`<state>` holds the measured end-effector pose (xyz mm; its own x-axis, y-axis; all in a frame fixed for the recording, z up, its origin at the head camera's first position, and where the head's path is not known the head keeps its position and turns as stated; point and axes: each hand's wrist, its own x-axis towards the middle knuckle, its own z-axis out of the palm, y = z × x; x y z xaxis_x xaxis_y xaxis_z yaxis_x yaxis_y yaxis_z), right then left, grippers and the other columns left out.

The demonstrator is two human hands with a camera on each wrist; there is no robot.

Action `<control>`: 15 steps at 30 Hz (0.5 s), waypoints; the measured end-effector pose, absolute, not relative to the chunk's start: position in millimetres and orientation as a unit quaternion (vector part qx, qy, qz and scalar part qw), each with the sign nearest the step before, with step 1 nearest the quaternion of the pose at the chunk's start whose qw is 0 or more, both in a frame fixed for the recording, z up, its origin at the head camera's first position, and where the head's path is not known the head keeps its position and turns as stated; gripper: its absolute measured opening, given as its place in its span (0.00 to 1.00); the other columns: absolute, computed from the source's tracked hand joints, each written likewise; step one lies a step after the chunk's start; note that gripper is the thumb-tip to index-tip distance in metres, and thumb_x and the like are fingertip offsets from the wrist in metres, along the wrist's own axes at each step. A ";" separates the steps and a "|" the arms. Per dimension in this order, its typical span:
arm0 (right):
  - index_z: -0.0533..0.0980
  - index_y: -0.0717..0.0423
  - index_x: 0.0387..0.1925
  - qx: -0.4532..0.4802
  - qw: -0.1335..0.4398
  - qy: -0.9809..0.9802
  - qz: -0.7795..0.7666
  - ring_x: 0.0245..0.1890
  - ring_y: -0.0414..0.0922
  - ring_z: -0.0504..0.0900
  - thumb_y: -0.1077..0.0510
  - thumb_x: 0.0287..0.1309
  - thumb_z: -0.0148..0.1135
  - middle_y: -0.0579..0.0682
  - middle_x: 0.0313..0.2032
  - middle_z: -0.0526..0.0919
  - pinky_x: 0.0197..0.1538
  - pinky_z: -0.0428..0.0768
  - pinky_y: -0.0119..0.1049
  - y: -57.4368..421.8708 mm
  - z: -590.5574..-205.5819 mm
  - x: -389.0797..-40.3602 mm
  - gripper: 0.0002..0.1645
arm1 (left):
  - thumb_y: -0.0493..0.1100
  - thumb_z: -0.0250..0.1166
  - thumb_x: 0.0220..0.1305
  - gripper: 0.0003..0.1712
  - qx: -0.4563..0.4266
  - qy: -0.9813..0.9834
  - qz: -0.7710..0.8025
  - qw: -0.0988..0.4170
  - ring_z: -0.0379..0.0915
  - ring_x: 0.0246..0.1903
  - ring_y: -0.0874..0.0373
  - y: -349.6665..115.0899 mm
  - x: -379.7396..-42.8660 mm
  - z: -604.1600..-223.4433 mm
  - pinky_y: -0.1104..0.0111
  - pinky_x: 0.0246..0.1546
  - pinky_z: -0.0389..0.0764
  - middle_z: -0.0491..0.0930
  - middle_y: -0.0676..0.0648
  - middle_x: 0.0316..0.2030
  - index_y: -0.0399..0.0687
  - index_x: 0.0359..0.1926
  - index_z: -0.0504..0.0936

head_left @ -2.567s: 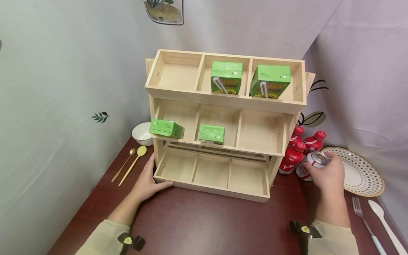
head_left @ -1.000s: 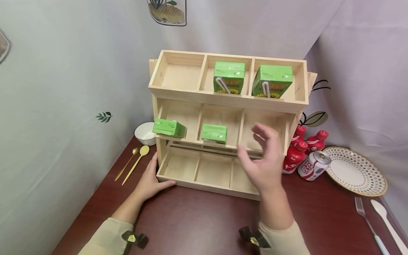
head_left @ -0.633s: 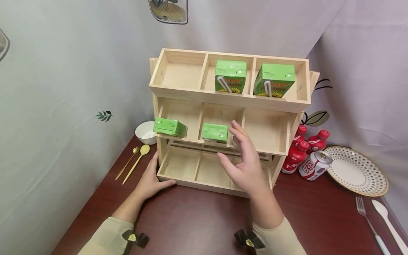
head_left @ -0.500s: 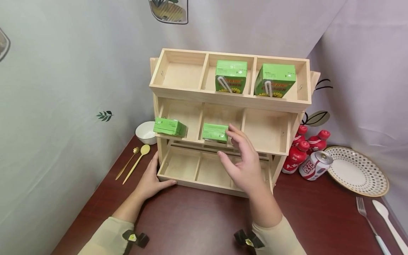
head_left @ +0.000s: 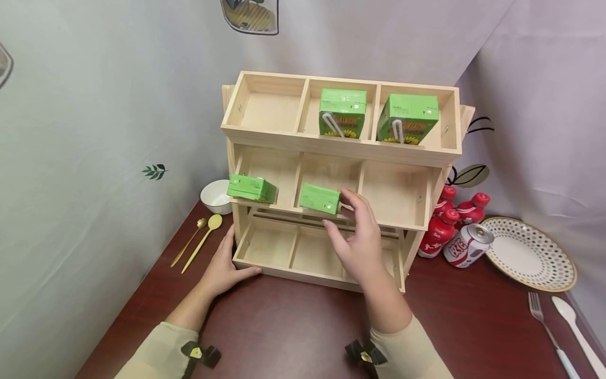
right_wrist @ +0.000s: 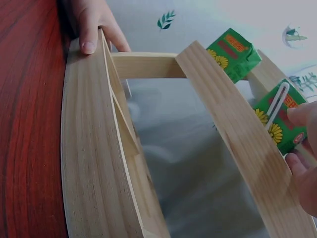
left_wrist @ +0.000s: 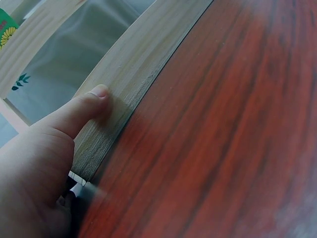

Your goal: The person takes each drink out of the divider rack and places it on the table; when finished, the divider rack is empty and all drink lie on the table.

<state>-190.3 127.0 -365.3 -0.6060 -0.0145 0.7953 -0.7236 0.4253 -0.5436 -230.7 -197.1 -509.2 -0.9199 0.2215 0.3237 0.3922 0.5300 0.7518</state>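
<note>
Right fingers (head_left: 358, 204) at green carton (head_left: 319, 198) | grip unclear | rack (right_wrist: 89, 139) partly hides left fingers (right_wrist: 115, 36)

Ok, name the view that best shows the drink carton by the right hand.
Right wrist: the drink carton shows its straw and printed front. Head shows mainly its top; left wrist shows part of a carton, unclear which.

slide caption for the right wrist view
Right hand touches a green carton in a wooden rack; left hand grips the rack's corner.
</note>
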 end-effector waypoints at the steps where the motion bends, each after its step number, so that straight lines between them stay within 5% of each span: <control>1: 0.66 0.61 0.65 0.244 0.372 -0.757 0.479 0.56 0.50 0.74 0.72 0.47 0.71 0.57 0.58 0.72 0.55 0.75 0.40 127.0 -365.9 -190.9 0.42 | 0.60 0.82 0.32 0.76 -0.176 -0.870 -0.451 0.094 0.51 0.67 0.52 -197.3 -230.6 -509.4 0.48 0.61 0.57 0.53 0.50 0.71 0.70 0.76 0.40; 9: 0.78 0.53 0.55 0.244 0.397 -0.772 0.432 0.56 0.49 0.72 0.69 0.45 0.73 0.55 0.55 0.72 0.57 0.72 0.40 124.8 -368.4 -193.5 0.31 | 0.61 0.83 0.31 0.77 -0.175 -0.871 -0.450 0.096 0.50 0.68 0.52 -197.5 -230.3 -508.8 0.47 0.61 0.57 0.53 0.51 0.71 0.70 0.76 0.40; 15: 0.78 0.57 0.54 0.260 0.410 -0.766 0.422 0.59 0.53 0.73 0.68 0.45 0.74 0.53 0.58 0.76 0.62 0.69 0.41 127.9 -369.5 -194.8 0.30 | 0.61 0.82 0.32 0.76 -0.176 -0.870 -0.451 0.095 0.50 0.68 0.52 -197.0 -230.2 -508.6 0.47 0.61 0.57 0.53 0.50 0.71 0.70 0.76 0.40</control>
